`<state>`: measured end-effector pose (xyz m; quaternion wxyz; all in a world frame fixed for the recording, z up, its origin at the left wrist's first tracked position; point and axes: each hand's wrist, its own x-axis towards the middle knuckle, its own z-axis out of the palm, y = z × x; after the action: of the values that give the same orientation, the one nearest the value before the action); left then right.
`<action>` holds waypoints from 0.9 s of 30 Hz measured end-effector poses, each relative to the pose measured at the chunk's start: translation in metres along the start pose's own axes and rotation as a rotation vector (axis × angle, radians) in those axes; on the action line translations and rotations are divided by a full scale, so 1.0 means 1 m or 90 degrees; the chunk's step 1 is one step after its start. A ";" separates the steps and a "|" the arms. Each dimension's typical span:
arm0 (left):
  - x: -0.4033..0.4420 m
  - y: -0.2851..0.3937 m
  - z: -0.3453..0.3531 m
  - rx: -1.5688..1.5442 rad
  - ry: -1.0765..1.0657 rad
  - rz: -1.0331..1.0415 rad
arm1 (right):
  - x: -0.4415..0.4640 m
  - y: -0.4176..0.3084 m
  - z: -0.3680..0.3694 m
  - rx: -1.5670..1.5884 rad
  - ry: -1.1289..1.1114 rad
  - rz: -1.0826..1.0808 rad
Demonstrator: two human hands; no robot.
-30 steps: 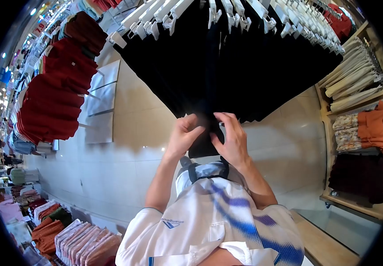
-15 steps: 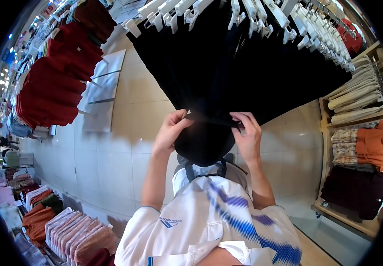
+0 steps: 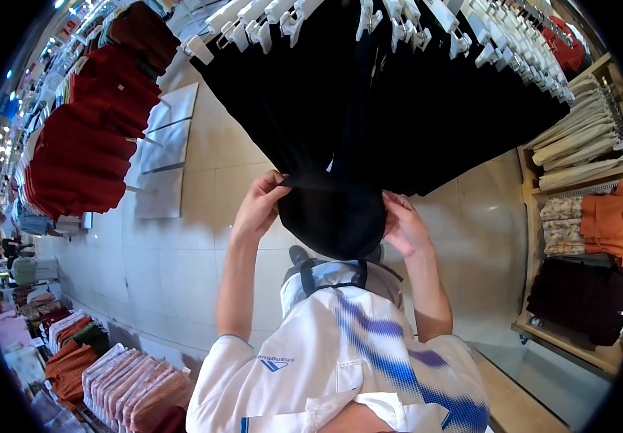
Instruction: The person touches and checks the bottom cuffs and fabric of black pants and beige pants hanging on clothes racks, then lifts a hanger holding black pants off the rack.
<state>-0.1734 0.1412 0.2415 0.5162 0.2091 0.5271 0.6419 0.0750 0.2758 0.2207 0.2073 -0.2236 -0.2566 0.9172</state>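
Between my hands is a black garment [image 3: 333, 220], its upper edge drawn fairly straight and the rest hanging in a rounded shape before my waist. My left hand [image 3: 259, 206] pinches the left end of that edge between thumb and fingers. At the opposite end, my right hand [image 3: 405, 224] grips the other corner. Just beyond, a row of black garments [image 3: 441, 123] hangs from white clip hangers [image 3: 409, 32]. Dark cloth merges there, so I cannot tell where the held piece ends or its exact kind. A small white tag [image 3: 330, 162] shows above the held edge.
Dark red garments [image 3: 77, 159] hang on a rack to the left, beside white panels [image 3: 163, 133]. Wooden shelving [image 3: 531, 238] on the right carries folded beige clothes [image 3: 575, 137] and an orange garment [image 3: 607, 224]. Pink clothes [image 3: 134, 386] hang at lower left over the tiled floor.
My hands have moved farther apart, the left one outward to the left, drawing the garment's edge straighter. The right hand's fingers have closed on its corner. A white tag now shows.
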 end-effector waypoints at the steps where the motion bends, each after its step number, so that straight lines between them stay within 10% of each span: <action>1: 0.000 -0.001 0.000 -0.078 0.008 -0.032 | -0.003 0.003 0.003 0.046 0.059 0.019; 27: -0.033 0.010 0.029 -0.217 -0.003 0.099 | -0.027 -0.011 0.020 -0.074 -0.085 -0.186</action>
<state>-0.1414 0.1265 0.2702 0.4943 0.1601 0.3919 0.7592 0.0892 0.2635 0.2508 0.3076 -0.1345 -0.3523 0.8736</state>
